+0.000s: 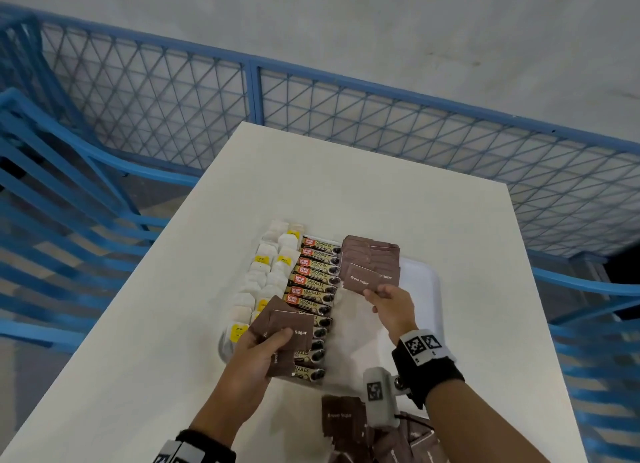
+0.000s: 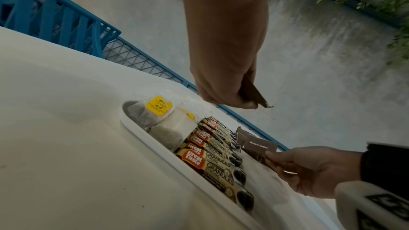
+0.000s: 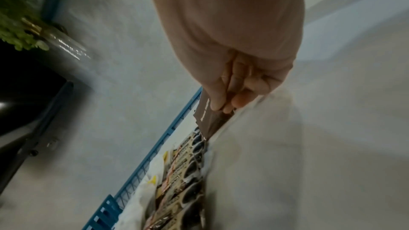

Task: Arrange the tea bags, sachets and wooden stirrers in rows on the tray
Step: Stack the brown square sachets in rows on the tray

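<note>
Pinching one brown sugar sachet (image 1: 364, 280) by its near corner, the right hand (image 1: 393, 309) holds it over the white tray (image 1: 424, 279), at the near end of a row of brown sachets (image 1: 371, 254) already lying along the tray's far right part. The left hand (image 1: 260, 353) grips a small fanned stack of brown sachets (image 1: 284, 327), thumb on top, above the tray's near left side. On the tray, tea bags (image 1: 263, 275) fill two rows at the left, and coffee sticks (image 1: 315, 282) lie side by side in a row just right of them. More loose brown sachets (image 1: 343, 419) sit in a heap on the white table (image 1: 145, 341), near the tray's front edge.
</note>
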Demonstrator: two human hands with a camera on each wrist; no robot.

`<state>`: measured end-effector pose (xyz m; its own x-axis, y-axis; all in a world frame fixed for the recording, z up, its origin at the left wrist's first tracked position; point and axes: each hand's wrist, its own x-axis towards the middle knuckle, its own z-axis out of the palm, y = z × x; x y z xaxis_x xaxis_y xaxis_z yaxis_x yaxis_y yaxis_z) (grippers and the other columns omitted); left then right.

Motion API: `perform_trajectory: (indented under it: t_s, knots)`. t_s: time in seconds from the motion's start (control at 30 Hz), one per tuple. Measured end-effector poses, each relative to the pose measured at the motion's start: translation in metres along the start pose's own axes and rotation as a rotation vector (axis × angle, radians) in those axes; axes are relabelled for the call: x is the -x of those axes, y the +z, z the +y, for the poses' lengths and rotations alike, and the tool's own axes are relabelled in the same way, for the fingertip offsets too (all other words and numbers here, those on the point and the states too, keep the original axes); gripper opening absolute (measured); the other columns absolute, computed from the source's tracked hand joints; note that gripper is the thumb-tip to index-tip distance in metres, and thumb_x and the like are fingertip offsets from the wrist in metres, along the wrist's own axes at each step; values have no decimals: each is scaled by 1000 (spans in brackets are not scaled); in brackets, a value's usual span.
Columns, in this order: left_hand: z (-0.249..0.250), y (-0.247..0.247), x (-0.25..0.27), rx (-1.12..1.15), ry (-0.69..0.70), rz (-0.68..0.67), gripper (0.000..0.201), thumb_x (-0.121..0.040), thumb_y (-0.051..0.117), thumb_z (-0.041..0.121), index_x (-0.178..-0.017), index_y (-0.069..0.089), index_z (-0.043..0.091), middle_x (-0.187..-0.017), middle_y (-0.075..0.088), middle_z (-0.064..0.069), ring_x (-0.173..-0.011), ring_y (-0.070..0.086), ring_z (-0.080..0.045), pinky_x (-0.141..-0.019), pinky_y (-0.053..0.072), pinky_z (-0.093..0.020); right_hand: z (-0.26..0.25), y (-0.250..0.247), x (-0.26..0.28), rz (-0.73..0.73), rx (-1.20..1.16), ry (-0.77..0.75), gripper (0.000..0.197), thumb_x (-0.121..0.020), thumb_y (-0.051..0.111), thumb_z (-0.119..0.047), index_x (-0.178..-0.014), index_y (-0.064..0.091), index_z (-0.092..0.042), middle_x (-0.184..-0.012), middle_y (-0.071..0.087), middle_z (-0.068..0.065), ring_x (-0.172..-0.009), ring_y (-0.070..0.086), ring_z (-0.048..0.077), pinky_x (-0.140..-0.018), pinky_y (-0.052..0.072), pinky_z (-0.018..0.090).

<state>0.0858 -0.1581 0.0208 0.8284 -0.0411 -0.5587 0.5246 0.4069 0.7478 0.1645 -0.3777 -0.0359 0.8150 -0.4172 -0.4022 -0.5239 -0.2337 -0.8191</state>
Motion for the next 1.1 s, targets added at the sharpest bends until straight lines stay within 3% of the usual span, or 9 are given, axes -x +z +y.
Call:
perform_trajectory:
  t_s: [0.13, 0.33, 0.43, 0.5, 0.67, 0.77, 0.93, 1.03, 1.1]
  knots:
    - [0, -2, -1, -28, 6, 3, 22, -87, 55, -3, -98, 66, 13, -70, 73, 2, -61, 69, -8, -44, 50, -21, -2, 5, -7, 50, 142, -16, 8, -79, 71, -16, -82, 67, -11, -82, 62, 1, -83, 57, 18, -85, 46, 32]
    - [-2, -2, -3, -42, 14, 14, 24, -85, 59, 0, -99, 68, 17, -77, 74, 2, -74, 68, -15, -69, 50, -31, -5, 12, -10, 80, 212, -20, 18, -81, 70, -19, -92, 67, -5, -86, 58, 1, -85, 52, 14, -77, 38, 21]
    - [-2, -2, -4, -28, 19, 24, 24, -84, 61, 2, -101, 69, 17, -77, 74, 2, -77, 65, -20, -61, 53, -27, -5, 13, -11, 81, 229, -28, 19, -81, 69, -19, -91, 66, -4, -86, 57, 1, -85, 50, 14, -75, 35, 20]
    - [-2, -2, -4, -19, 34, 30, 26, -84, 61, 0, -104, 68, 15, -79, 73, 2, -74, 67, -17, -54, 54, -22, -5, 13, -10, 90, 211, -41, 16, -81, 69, -18, -89, 62, -7, -85, 56, 0, -84, 50, 15, -71, 35, 20]
    - [-2, 0, -5, -11, 42, 21, 36, -83, 61, 0, -117, 64, 11, -78, 74, 3, -64, 68, -7, -52, 54, -21, -10, 16, 7, 115, 160, -195, 16, -84, 66, -18, -90, 53, -10, -85, 56, 4, -82, 54, 20, -63, 36, 19]
    - [-4, 0, -6, -39, 38, 41, 40, -82, 64, 5, -121, 62, 13, -80, 73, 2, -62, 67, -6, -47, 52, -24, -22, 17, 35, -66, 158, -297, 14, -91, 57, -28, -87, 55, -14, -77, 56, -6, -72, 51, 8, -57, 38, 6]
    - [-4, 1, -6, -77, 43, 40, 33, -83, 65, 8, -116, 64, 10, -65, 68, 5, -52, 61, -4, -42, 45, -22, -29, 15, 81, -573, 84, -275, 27, -90, 50, -44, -76, 55, -21, -65, 53, -10, -61, 49, 5, -56, 37, 12]
    - [-5, 2, -7, -49, 49, 37, 30, -83, 64, 10, -113, 66, 13, -81, 71, -2, -75, 65, -15, -44, 47, -23, -19, 18, 88, -679, -29, -220, 12, -86, 64, -25, -83, 57, -15, -70, 59, -5, -57, 54, 3, -50, 40, 12]
    - [-6, 4, -8, 3, 42, 37, 29, -85, 61, 10, -112, 65, 21, -88, 73, 0, -78, 68, -14, -47, 50, -23, -17, 18, 87, -666, -71, -206, 12, -84, 67, -15, -83, 56, -10, -70, 60, 1, -56, 56, 6, -50, 43, 15]
